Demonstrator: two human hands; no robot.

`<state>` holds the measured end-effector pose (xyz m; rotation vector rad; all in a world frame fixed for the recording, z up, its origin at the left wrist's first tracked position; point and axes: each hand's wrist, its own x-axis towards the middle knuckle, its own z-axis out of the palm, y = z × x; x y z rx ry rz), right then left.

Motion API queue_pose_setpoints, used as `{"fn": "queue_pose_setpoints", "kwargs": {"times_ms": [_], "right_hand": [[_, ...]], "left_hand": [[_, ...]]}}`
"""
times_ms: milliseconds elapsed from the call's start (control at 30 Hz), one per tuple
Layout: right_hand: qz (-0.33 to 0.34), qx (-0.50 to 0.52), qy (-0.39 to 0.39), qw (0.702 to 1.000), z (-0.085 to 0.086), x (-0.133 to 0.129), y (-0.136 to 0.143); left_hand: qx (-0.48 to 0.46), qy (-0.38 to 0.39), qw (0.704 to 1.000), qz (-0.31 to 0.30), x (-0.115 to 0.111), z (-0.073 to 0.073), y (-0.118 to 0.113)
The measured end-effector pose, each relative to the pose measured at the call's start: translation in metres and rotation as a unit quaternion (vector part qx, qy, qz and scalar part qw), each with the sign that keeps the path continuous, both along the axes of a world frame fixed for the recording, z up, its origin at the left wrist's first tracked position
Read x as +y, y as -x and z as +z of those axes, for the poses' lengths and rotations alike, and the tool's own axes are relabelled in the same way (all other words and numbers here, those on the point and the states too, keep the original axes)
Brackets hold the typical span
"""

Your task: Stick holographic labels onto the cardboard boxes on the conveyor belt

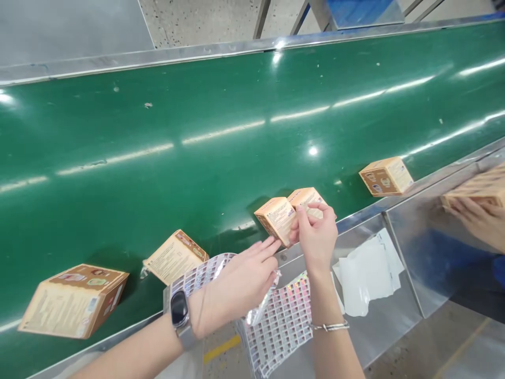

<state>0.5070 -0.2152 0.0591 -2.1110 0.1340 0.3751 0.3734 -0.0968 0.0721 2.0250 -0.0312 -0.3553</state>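
Note:
Two tan-and-brown printed cartons stand side by side near the belt's front edge: a left carton (277, 216) and a right carton (305, 197). My left hand (252, 268) has its fingers stretched out, the tips at the lower front of the left carton. My right hand (319, 237) is closed in a pinch over the front of the right carton; whatever is between the fingertips is too small to make out. Under my forearms, a sheet of small shiny stickers (280, 321) drapes over the metal ledge, partly hidden by my left hand and wrist.
The green conveyor belt (221, 173) runs across the view. More cartons lie on it: a large one (59, 308), one by the stickers (175, 258), and one at right (386, 178). White backing sheets (369, 276) rest on the ledge. Another person's hand (479, 218) touches cartons (481, 190).

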Motion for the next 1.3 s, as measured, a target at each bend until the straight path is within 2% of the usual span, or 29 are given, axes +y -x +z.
{"fn": "queue_pose_setpoints", "kwargs": {"times_ms": [67, 133, 233, 300, 400, 567, 733, 800, 867, 967, 1067, 1167, 1300], "right_hand": [[0.023, -0.008, -0.017, 1.000, 0.014, 0.000, 0.011], [0.088, -0.025, -0.019, 0.996, 0.034, -0.001, 0.033], [0.269, -0.010, -0.013, 0.963, 0.063, 0.003, 0.075], [0.325, -0.011, -0.018, 0.945, 0.075, 0.008, 0.102], [0.327, -0.053, -0.026, 0.943, 0.080, 0.018, 0.127], [0.381, -0.161, 0.020, 0.910, 0.071, 0.030, 0.142], [0.397, -0.269, 0.032, 0.877, 0.055, 0.037, 0.167], [0.392, -0.242, 0.001, 0.888, 0.050, 0.041, 0.176], [0.361, -0.157, -0.039, 0.918, 0.042, 0.046, 0.179], [0.289, -0.007, -0.086, 0.953, 0.019, 0.058, 0.176], [0.252, 0.087, -0.128, 0.955, -0.008, 0.071, 0.174], [0.231, 0.109, -0.135, 0.957, -0.023, 0.080, 0.177], [0.220, 0.089, -0.123, 0.964, -0.023, 0.085, 0.183]], "left_hand": [[0.064, 0.051, 0.995, 0.055, 0.010, 0.015, 0.016], [0.129, 0.123, 0.975, 0.132, 0.020, 0.029, 0.034], [0.221, 0.299, 0.893, 0.256, 0.035, 0.041, 0.056], [0.245, 0.366, 0.850, 0.289, 0.042, 0.045, 0.068], [0.256, 0.388, 0.833, 0.301, 0.050, 0.050, 0.083], [0.261, 0.378, 0.844, 0.275, 0.056, 0.049, 0.108], [0.258, 0.382, 0.825, 0.326, 0.054, 0.034, 0.131], [0.261, 0.388, 0.814, 0.345, 0.056, 0.029, 0.139], [0.269, 0.364, 0.820, 0.350, 0.061, 0.026, 0.149], [0.288, 0.275, 0.859, 0.322, 0.070, 0.022, 0.163], [0.284, 0.222, 0.894, 0.267, 0.076, 0.015, 0.174], [0.287, 0.214, 0.904, 0.234, 0.078, 0.008, 0.180], [0.285, 0.218, 0.907, 0.221, 0.081, 0.004, 0.182]]}}
